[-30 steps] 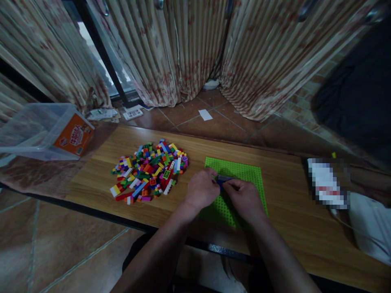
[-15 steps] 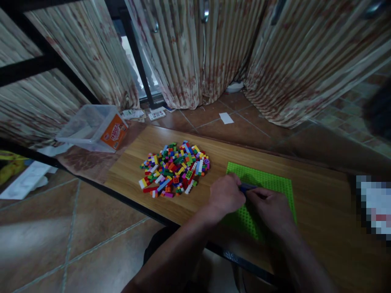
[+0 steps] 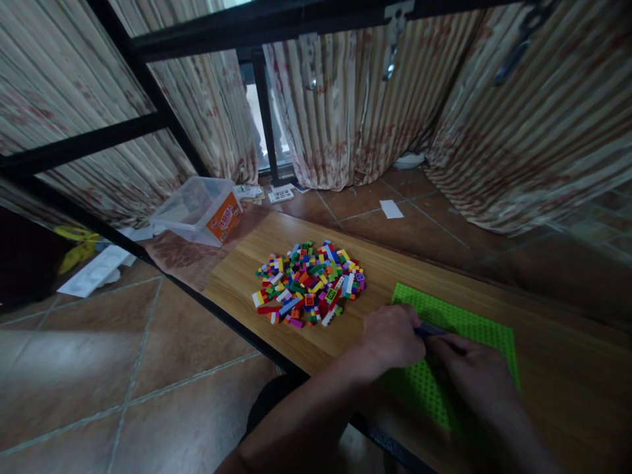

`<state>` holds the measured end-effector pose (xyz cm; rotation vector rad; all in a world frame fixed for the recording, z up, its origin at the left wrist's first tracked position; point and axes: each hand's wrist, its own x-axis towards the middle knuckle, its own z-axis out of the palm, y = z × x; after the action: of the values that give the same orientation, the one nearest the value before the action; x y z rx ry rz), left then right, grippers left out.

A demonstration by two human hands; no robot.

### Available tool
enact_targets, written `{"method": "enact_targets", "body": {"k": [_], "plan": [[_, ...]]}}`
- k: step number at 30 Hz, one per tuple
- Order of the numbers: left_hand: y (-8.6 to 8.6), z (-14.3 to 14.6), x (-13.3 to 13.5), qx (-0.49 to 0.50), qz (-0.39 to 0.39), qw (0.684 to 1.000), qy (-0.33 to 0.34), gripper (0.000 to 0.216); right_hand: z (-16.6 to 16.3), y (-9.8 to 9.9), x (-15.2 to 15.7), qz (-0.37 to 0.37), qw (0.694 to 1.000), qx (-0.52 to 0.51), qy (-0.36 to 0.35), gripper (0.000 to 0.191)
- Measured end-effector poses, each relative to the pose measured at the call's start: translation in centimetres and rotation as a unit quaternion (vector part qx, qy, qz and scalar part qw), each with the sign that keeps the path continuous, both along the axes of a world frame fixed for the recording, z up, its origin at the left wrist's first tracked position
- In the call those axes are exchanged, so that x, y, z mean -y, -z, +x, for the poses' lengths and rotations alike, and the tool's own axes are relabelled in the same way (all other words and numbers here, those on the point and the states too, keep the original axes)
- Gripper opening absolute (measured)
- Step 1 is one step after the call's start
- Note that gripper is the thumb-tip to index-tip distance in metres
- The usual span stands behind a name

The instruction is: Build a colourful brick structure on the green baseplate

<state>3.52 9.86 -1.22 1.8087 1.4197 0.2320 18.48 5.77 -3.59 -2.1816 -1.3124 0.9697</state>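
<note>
Both my hands meet over a green studded baseplate (image 3: 464,319) on the wooden table. Between them is a dark blue toy brick (image 3: 428,330), long and narrow. My left hand (image 3: 395,337) is closed around its left end. My right hand (image 3: 471,365) pinches the other end between thumb and fingers. The brick's ends are hidden by my fingers, and I cannot tell whether it touches the plate. Left of my hands lies a loose pile of colourful toy bricks (image 3: 316,284).
A clear plastic box (image 3: 190,214) with an orange label stands beyond the table's left end. White molded trays (image 3: 93,271) lie on the tiled floor. A white paper (image 3: 392,209) lies on the floor behind the wooden table (image 3: 237,263). Curtains (image 3: 330,125) hang beyond.
My view has turned left and up, so everything appears shifted to the right and lower. My hands keep hold of the dark blue brick over the baseplate.
</note>
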Motion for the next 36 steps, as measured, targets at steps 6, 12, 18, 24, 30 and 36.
{"method": "enact_targets", "body": {"k": [6, 12, 18, 24, 30, 36], "plan": [[-0.1, -0.1, -0.1, 0.002, 0.000, 1.000, 0.019, 0.036, 0.0, 0.0, 0.0, 0.006, 1.000, 0.009, 0.004, 0.044], [-0.1, -0.2, -0.2, -0.001, 0.000, 0.999, 0.034, 0.037, -0.3, -0.1, -0.1, 0.013, 1.000, 0.017, 0.007, 0.043], [-0.2, -0.1, -0.2, -0.008, -0.007, 0.999, 0.038, 0.038, -0.5, -0.3, 0.0, 0.022, 1.000, 0.011, 0.011, 0.041], [-0.4, 0.0, 0.0, -0.011, 0.000, 0.999, 0.037, 0.037, -0.4, -0.1, 0.0, 0.025, 0.999, -0.001, 0.021, 0.039], [-0.7, 0.1, -0.1, -0.026, 0.000, 0.999, 0.042, 0.035, -0.4, 0.4, -0.1, 0.051, 0.998, 0.016, 0.010, 0.038], [0.4, -0.2, -0.5, 0.001, 0.009, 0.999, 0.041, 0.034, -0.7, 0.2, 0.1, 0.064, 0.998, 0.014, -0.009, 0.040]]}}
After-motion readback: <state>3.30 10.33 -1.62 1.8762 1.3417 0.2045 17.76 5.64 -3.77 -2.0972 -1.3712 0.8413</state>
